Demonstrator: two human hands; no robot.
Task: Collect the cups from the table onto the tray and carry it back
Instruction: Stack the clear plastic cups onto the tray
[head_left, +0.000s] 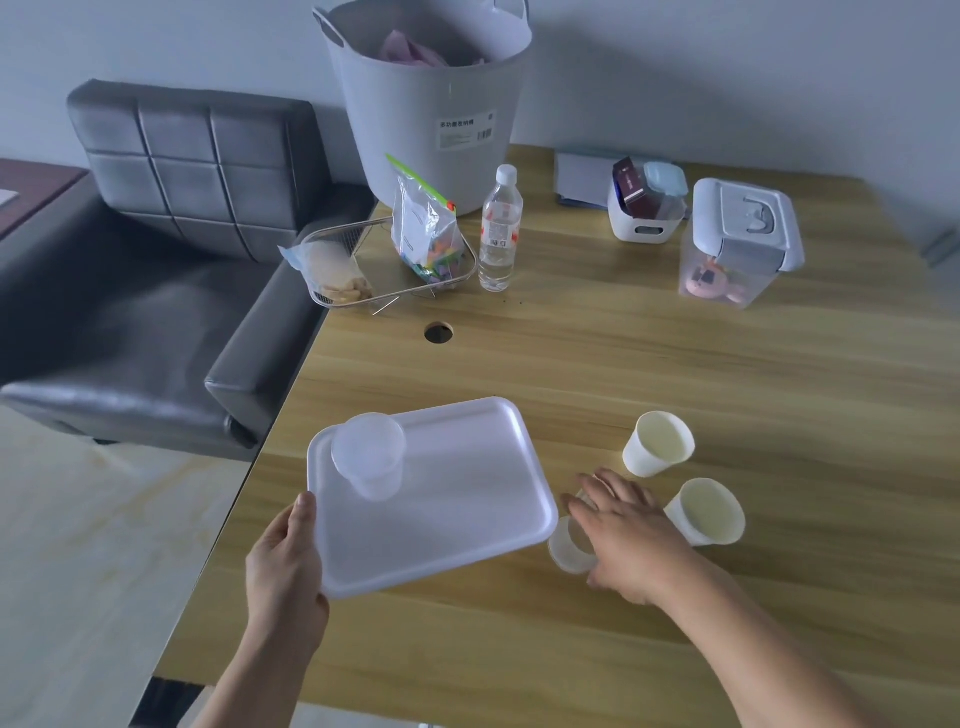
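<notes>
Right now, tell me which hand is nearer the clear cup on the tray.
Left. The left hand grips the tray edge just below the clear cup; the right hand is beyond the tray's right side.

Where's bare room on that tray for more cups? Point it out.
The tray is bare everywhere except its far-left corner, where one clear cup stands. The left hand grips the near-left edge. It is crowded just off the right rim: the right hand over a cup, two paper cups beyond.
</notes>
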